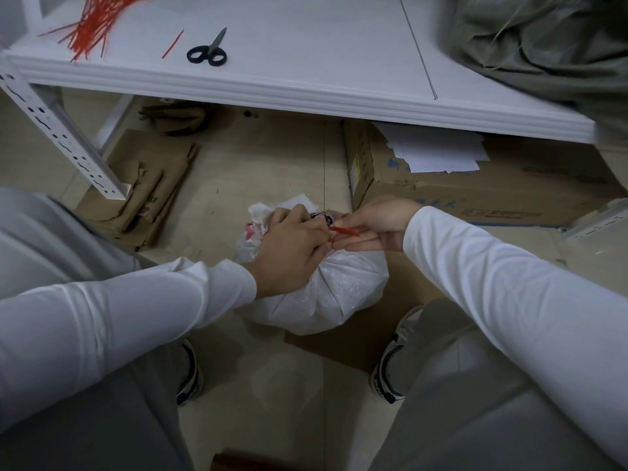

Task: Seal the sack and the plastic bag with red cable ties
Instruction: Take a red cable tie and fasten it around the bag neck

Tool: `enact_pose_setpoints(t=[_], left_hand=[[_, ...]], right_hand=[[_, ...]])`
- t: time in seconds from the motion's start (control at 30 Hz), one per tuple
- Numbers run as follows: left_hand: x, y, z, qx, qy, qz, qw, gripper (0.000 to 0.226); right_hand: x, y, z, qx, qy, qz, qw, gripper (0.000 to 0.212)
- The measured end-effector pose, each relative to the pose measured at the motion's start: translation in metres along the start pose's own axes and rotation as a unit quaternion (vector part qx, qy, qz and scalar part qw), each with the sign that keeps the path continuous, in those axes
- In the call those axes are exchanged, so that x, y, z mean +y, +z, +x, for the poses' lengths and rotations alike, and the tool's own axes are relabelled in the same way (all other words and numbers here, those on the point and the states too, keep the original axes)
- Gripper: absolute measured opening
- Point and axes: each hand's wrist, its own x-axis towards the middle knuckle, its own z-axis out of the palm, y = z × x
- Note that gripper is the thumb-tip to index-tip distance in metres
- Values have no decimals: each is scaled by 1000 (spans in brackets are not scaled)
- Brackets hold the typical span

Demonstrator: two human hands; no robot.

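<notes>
Grey trouser legs and two white sleeves fill the near edge, with a shoe (188, 372) on the left and another shoe (390, 368) on the right planted on the pale floor (272, 158). Between them, on the floor and partly over a flat piece of cardboard (367, 345), sits the white plastic bag (339, 283), full and gathered at the top. The left hand (292, 246) has its grip clenched round the bunched neck of the bag, and crumpled plastic sticks out beyond its knuckles. Touching it from the right, the right hand (373, 229) has its grip on a red cable tie (345, 230), pinched between thumb and outstretched fingers just at the bag's neck. Farther off stands the white desk (306, 79). On it lie black-handled scissors (207, 51), a single red tie (172, 44) just beside them, and a loose bundle of red ties (98, 22) at the far left corner. The grey-green sack (543, 45) slumps on the right end of the desk, blurred. Under the desk is a cardboard box (475, 192) with white papers (438, 151) on top, and folded brown paper bags (149, 198) lie to the left.
</notes>
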Motion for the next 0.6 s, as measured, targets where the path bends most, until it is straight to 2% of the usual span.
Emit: enact_pose_setpoints(t=[0.27,0.47,0.6], left_hand=[[3,0,-3,-6,2,8,1000,28],[3,-5,5,10,-25,10,1000,36],[3,-5,7,3,-20,9,1000,29]], right_hand=[[10,1,3,1,-8,34,999,25],[12,1,6,-7,-4,98,995,4],[15,-2,8,-7,-1,98,995,11]])
